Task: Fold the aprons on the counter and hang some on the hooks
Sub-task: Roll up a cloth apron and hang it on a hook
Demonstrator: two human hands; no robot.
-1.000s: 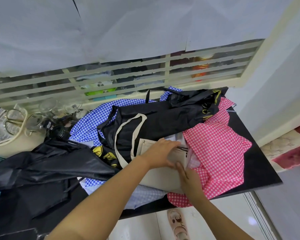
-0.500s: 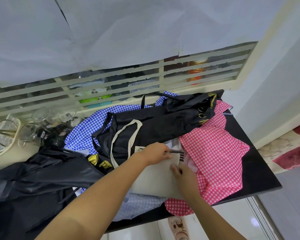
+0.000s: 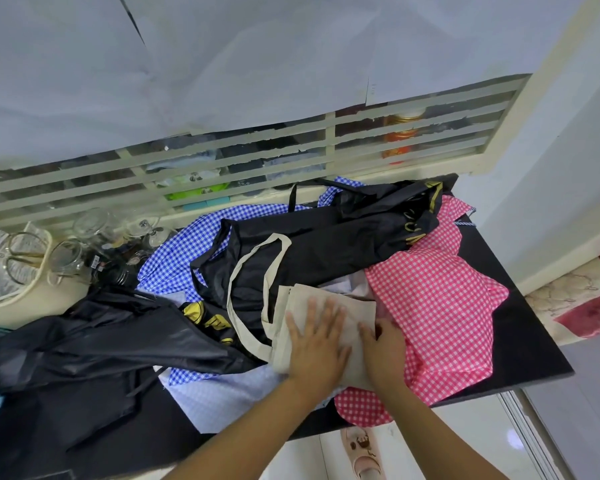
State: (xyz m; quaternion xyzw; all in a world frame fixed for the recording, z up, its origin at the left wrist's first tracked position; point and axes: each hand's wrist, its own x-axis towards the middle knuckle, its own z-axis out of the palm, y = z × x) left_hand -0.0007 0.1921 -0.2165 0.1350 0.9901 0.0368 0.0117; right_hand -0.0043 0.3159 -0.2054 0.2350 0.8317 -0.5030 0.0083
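The left hand [image 3: 317, 344] lies flat on the folded cream apron [image 3: 355, 306], fingers straight and spread, palm pressing the cloth down. Just right of it, the right hand [image 3: 383, 351] sits at the fold's right edge with its thumb on top and its fingers curled down over the edge, pinching the cloth there (the fingertips themselves are hidden). The two hands nearly touch.

The cream apron's long straps [image 3: 257, 268] loop away beyond and to the left of the left hand, lying over a black apron [image 3: 309, 247] with yellow lettering. Right of the right hand, touching it, a pink checked apron [image 3: 440, 306] is spread in a crumpled heap to the far edge of the dark table [image 3: 523, 341]. A blue checked apron [image 3: 174, 265] shows beyond the left hand, partly under the black one, and another black apron [image 3: 101, 341] lies bunched well to the left. Farther left still, glass jars [image 3: 66, 258] stand near a pair of scissors [image 3: 25, 254].
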